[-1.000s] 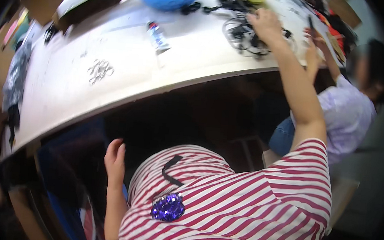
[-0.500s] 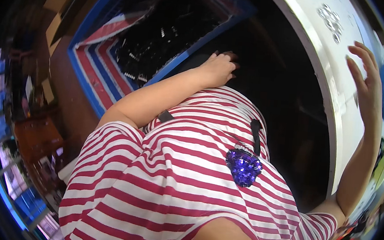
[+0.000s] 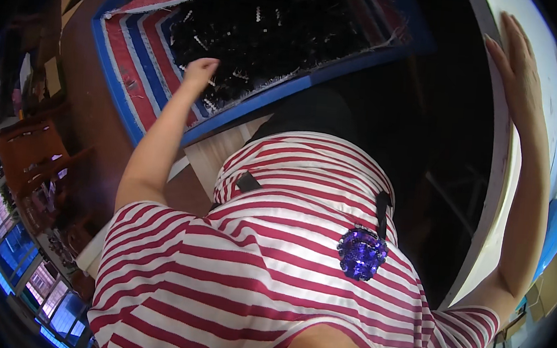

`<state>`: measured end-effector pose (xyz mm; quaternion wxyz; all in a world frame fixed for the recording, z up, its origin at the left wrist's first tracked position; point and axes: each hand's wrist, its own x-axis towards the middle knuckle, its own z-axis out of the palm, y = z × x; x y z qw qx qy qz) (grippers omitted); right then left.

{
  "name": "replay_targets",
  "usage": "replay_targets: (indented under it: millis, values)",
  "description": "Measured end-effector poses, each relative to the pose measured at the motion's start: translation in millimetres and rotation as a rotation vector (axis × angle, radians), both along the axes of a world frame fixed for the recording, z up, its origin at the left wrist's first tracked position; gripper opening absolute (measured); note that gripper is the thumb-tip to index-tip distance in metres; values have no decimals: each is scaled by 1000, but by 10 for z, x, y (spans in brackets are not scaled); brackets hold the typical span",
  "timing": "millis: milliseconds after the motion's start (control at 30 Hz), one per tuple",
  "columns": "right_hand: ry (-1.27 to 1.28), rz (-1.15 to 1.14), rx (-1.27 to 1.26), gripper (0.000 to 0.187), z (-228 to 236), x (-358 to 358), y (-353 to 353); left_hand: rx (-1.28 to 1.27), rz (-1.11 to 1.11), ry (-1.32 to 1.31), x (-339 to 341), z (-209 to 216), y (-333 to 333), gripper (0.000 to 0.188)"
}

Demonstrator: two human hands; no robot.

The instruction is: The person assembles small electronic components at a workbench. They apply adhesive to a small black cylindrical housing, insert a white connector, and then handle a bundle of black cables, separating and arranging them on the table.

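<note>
My left hand (image 3: 201, 73) is over the near left part of a blue plastic crate (image 3: 116, 103), with its fingers curled closed. Whatever they may hold is hidden. A red, white and blue striped woven sheet (image 3: 144, 63) lines the crate. Inside lies a heap of small black pieces (image 3: 270, 47), some with short white toothed strips. On the right, my right hand (image 3: 521, 69) stretches its fingers along the edge of a white tabletop (image 3: 547, 38). No object shows in that hand.
A purple sequined patch (image 3: 362, 254) hangs on the front of my striped shirt. Wooden furniture (image 3: 25, 158) stands on the brown floor at the left. A blue object (image 3: 554, 231) lies by my right forearm. My dark-clothed lap is between crate and table.
My left hand has moved from my lap leftward to above the crate. My right hand, raised with bent fingers before, has straightened along the tabletop. The view has shifted.
</note>
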<state>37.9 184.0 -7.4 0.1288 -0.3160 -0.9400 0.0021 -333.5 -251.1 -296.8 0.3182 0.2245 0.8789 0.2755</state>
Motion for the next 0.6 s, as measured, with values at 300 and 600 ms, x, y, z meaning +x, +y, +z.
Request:
replay_targets:
  millis: [300,600]
  values:
    - [-147,-19,227,56,-151,-561,151,-223,290,74,-1323,-1447,-770,20]
    - [-187,38,234,50,-7,-893,107,-138,-137,9,-949,-1823,1098,25]
